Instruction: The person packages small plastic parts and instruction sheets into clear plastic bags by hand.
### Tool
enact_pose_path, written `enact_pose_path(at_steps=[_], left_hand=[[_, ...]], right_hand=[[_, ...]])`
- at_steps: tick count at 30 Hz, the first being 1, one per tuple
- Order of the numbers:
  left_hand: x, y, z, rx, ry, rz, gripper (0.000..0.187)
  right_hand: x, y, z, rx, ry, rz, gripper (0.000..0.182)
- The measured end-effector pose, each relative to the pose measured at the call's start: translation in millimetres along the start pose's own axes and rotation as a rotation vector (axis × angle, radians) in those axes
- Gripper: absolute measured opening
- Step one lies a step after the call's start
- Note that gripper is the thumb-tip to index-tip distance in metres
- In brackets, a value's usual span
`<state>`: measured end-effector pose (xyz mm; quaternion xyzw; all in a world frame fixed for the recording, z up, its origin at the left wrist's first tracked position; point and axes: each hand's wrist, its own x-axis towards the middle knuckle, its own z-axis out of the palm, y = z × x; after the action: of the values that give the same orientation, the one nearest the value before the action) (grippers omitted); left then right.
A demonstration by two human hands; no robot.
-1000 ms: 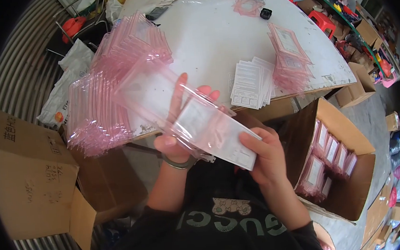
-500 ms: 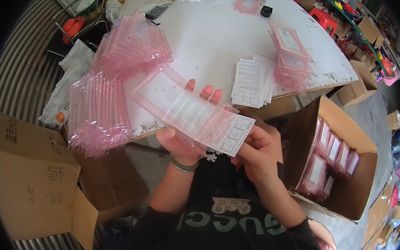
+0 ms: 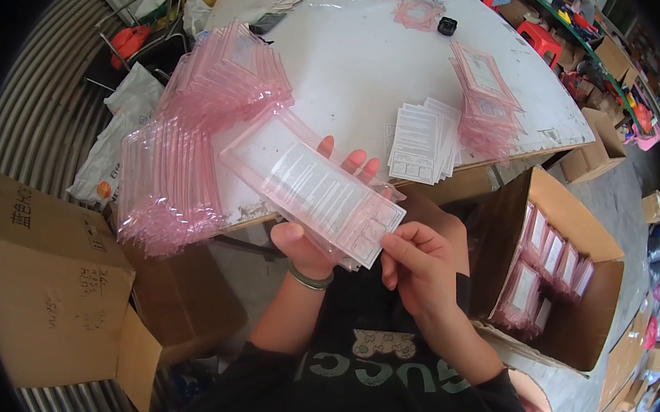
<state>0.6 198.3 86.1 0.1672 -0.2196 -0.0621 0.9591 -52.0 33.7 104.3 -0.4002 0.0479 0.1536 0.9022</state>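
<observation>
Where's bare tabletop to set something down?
Middle of the white table: between pink pouch pile and printed cards, back toward the small black object. Crowded: under that pile; near right, cards beside pouch stack. Held pouch hides some near edge.

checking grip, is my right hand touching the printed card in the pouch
Touching: the head view shows the right hand, its thumb overlapping that printed card.

Left hand [image 3: 308, 256]: supports pink-edged pouch [image 3: 259, 146] from below
Right hand [image 3: 424, 264]: pinches printed card [image 3: 368, 251]
Card: partly inside pouch
</observation>
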Motion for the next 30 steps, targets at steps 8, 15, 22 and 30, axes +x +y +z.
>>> enact_pose_path(at_steps=[8, 15, 22, 30], left_hand=[[-1, 5, 4, 0.078, 0.058, 0.037, 0.116], [-4, -6, 3, 0.067, 0.036, 0.006, 0.117], [-4, -1, 3, 0.103, 0.057, 0.019, 0.117], [-2, -5, 2, 0.019, 0.021, -0.004, 0.116]], right_hand=[[-9, 4, 3, 0.093, 0.075, 0.054, 0.01], [-2, 3, 5, 0.062, 0.073, -0.012, 0.007], [-5, 7, -2, 0.05, 0.082, -0.035, 0.01], [-3, 13, -2, 0.026, 0.061, -0.062, 0.014]])
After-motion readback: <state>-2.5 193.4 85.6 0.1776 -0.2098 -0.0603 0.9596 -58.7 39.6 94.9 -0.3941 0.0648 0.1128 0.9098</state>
